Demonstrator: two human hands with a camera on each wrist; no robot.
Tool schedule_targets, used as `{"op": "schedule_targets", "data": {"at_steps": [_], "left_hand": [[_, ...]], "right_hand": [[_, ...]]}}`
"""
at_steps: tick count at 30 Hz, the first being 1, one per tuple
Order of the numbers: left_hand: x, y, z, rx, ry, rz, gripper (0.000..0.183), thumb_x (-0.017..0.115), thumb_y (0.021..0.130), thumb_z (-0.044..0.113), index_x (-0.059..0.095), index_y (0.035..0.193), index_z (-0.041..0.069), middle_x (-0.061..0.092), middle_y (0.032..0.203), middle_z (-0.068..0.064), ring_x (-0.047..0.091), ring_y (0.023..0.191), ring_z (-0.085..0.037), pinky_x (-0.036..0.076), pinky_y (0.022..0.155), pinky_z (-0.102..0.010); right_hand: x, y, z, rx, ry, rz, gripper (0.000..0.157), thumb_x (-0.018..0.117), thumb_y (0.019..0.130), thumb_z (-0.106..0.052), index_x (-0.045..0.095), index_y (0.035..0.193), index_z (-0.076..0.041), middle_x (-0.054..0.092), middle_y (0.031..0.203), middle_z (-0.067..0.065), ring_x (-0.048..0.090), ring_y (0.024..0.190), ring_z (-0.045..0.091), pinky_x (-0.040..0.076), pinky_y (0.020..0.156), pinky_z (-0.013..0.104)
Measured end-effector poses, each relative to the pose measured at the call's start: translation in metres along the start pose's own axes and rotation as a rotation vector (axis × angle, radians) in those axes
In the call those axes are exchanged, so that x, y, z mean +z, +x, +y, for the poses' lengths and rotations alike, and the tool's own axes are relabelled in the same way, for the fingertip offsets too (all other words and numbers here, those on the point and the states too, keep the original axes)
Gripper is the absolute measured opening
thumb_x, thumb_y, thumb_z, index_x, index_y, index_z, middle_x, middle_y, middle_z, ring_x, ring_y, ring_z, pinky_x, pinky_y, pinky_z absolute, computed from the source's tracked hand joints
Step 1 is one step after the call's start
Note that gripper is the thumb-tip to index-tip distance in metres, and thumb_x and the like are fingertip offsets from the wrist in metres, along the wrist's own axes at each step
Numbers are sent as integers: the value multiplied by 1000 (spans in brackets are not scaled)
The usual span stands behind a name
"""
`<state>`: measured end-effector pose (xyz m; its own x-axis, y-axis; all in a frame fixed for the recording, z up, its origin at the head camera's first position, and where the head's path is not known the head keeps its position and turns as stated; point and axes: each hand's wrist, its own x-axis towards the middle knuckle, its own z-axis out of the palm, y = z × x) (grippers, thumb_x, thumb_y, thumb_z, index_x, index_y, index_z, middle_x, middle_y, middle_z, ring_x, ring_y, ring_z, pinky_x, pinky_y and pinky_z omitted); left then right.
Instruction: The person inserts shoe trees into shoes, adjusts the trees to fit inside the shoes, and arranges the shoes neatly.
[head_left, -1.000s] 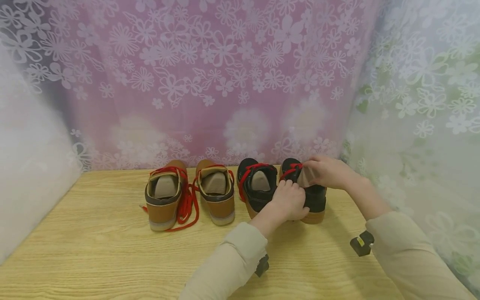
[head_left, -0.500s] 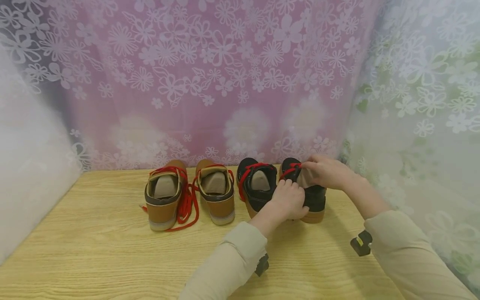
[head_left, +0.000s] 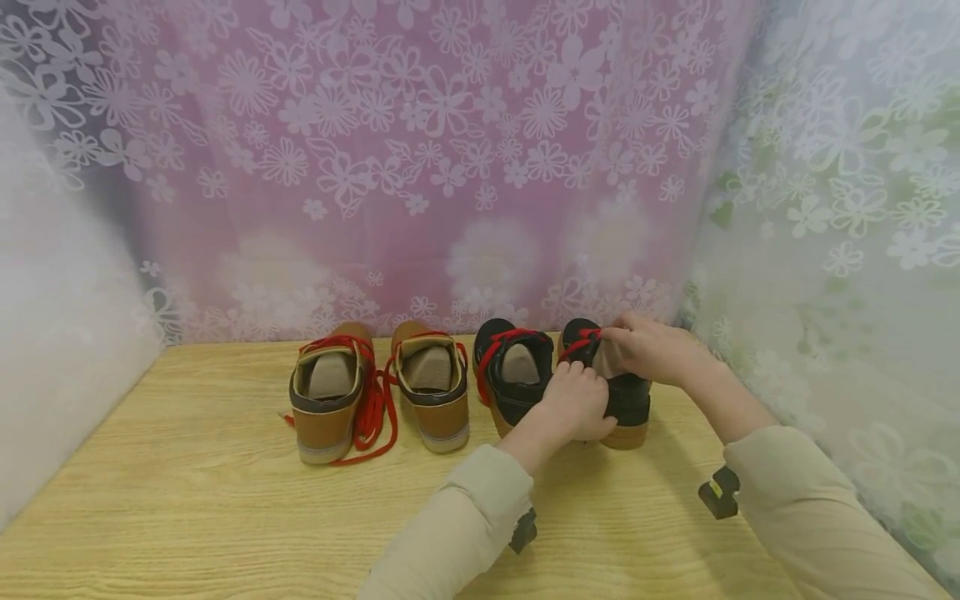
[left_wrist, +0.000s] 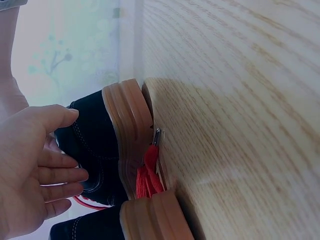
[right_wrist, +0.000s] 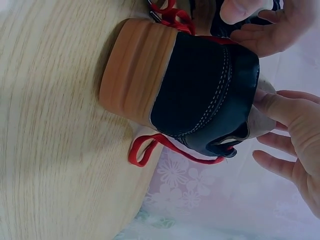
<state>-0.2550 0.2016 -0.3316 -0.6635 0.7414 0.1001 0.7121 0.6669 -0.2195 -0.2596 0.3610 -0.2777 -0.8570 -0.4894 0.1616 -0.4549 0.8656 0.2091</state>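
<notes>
Two black shoes with red laces stand side by side on the wooden table. My right hand (head_left: 656,350) is over the opening of the rightmost black shoe (head_left: 628,408), pinching a beige insert (right_wrist: 262,122) between thumb and fingers at its mouth. My left hand (left_wrist: 37,165) lies along that shoe's left side, thumb at the heel collar and fingers loosely extended. In the head view it partly covers both black shoes. The other black shoe (head_left: 517,392) holds a beige insert (head_left: 519,364) in its opening.
To the left stand two tan shoes, a left one (head_left: 326,425) and a right one (head_left: 441,421), each with a beige insert. Loose red laces (head_left: 371,417) trail between them on the table (head_left: 225,517). A pink floral curtain (head_left: 420,167) hangs close behind the toes.
Both hands stay almost in place at the rightmost black shoe. My right wrist and sleeve have shifted slightly left; the shoes stand as before.
</notes>
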Motion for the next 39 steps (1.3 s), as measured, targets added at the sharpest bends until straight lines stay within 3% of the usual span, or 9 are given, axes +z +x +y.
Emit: {"op": "schedule_targets", "data": {"at_steps": [9,24,39], "left_hand": [[1,-1,1,2,19,12,49,50,85,58,61,111,17,56,104,4,46,98,-14,34,82,-30],[1,-1,0,5,24,14,51,50,85,58,61,112,16,56,106,5,46,98,-14,34,84,-29],[2,0,0,8,25,30,50,52,84,58,61,109,16,57,101,5,47,97,-14,34,82,-29]], "right_hand": [[4,1,2,-42,16,48,44,79,71,-11,62,111,-2,55,100,13,58,80,27,48,67,38],[4,8,6,-49,34,1,45,78,70,-6,61,111,-1,53,94,11,56,72,25,47,62,37],[3,13,7,-63,29,-17,41,80,69,-8,61,106,-6,46,83,6,42,57,15,39,51,29]]}}
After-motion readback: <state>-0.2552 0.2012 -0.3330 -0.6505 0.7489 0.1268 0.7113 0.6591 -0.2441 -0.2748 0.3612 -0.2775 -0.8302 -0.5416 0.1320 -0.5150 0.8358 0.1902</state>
